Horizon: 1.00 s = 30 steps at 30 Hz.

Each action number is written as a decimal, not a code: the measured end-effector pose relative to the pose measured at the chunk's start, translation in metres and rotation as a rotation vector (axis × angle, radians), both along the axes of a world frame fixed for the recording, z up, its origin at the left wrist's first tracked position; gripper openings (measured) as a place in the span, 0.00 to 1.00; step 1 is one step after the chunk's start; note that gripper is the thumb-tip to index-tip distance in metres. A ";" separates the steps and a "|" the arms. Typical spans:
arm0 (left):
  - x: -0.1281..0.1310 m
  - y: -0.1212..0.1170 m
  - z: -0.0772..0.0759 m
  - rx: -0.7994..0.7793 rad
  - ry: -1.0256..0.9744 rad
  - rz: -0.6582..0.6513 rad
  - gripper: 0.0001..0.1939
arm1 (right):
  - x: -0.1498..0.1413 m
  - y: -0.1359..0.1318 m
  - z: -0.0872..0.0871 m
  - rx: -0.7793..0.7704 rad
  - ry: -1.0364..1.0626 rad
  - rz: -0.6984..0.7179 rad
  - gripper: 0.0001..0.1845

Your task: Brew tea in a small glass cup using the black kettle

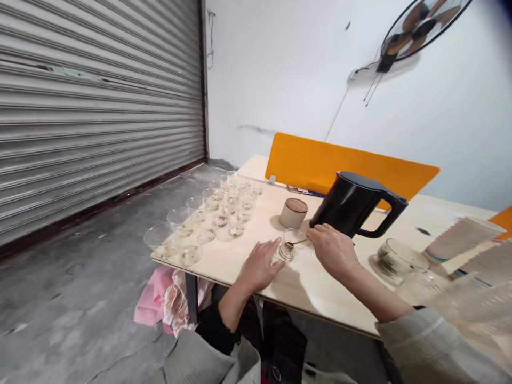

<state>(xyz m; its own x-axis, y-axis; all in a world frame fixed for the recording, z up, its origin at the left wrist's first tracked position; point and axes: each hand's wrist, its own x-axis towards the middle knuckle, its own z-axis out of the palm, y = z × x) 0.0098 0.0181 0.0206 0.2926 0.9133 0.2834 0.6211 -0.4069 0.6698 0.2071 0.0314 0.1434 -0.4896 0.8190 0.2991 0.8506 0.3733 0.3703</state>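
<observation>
A small clear cup [287, 254] stands on the table near its front edge. My left hand [258, 266] steadies it from the left, with thumb and fingers at its side. Pinched in my right hand [333, 252] is a thin brown spoon [299, 242], its tip dipped inside the cup's rim. What lies on the spoon's tip is too small to make out. Just behind the cup sits a pale canister [293, 217] with a wooden lid. A black electric kettle [340, 205] rises right behind my right hand.
Rows of clear cups [220, 220] with dark bits in them cover the table's left end. A glass pot [400, 257] with dark leaves and blurred stacks of cups [476, 282] stand at right. An orange divider [312, 157] runs behind. Pink cloth [152, 298] lies below.
</observation>
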 end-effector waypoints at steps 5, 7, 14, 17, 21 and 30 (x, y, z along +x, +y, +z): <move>0.000 -0.003 0.005 -0.022 0.014 -0.014 0.33 | 0.002 -0.004 0.005 0.035 -0.006 -0.018 0.13; 0.000 -0.004 0.006 -0.025 0.015 -0.016 0.33 | 0.002 -0.004 0.004 0.039 -0.015 -0.029 0.13; 0.000 -0.001 0.001 -0.010 0.005 0.002 0.32 | 0.015 -0.014 0.014 0.079 0.072 -0.021 0.14; 0.000 0.001 -0.004 0.003 -0.028 0.013 0.33 | 0.047 -0.028 0.028 0.198 0.211 0.016 0.14; 0.001 0.003 -0.008 0.016 -0.069 0.016 0.33 | 0.111 -0.044 0.048 0.478 0.279 -0.124 0.16; 0.002 0.004 -0.010 0.002 -0.072 0.028 0.33 | 0.215 -0.026 0.052 0.201 0.129 -0.707 0.14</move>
